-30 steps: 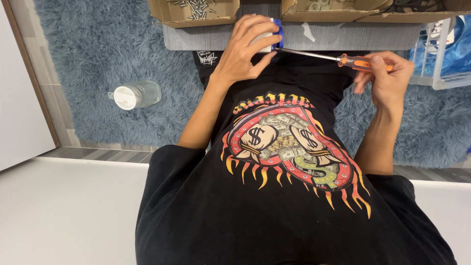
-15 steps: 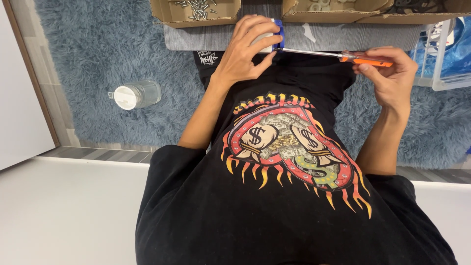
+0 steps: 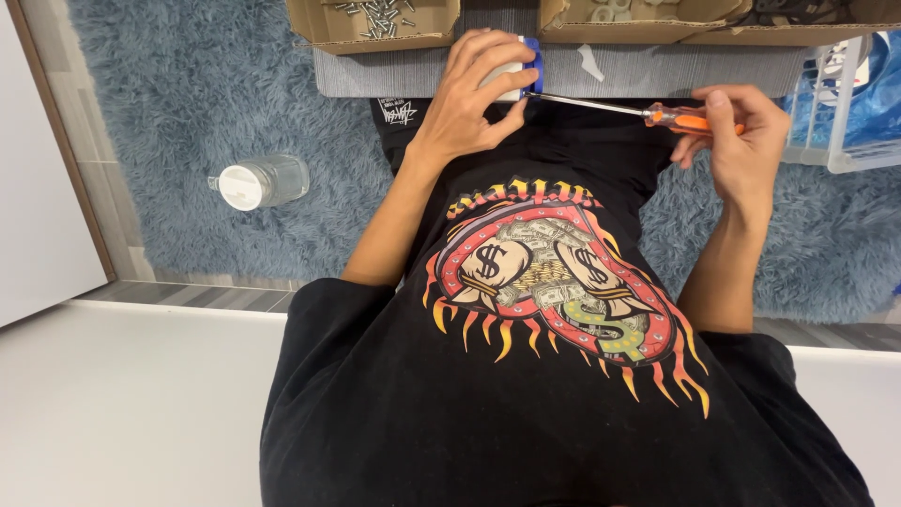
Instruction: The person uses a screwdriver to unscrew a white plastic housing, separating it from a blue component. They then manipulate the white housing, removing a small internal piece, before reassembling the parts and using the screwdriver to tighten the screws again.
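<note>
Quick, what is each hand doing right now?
Left hand: closed around a small white and blue part.
Right hand: closed on the orange-handled screwdriver.

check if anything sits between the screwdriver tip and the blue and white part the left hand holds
Nothing visible does. The screwdriver in the right hand runs straight to the blue and white part, gripped by the left hand.

Shaggy blue rug (image 3: 197, 113), grey floor (image 3: 188, 296), white wall (image 3: 38, 216)

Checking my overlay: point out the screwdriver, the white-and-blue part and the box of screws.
screwdriver (image 3: 690, 120), head view, on the orange handle.
white-and-blue part (image 3: 533, 79), head view, on its blue edge.
box of screws (image 3: 319, 28), head view, on its cardboard wall.
</note>
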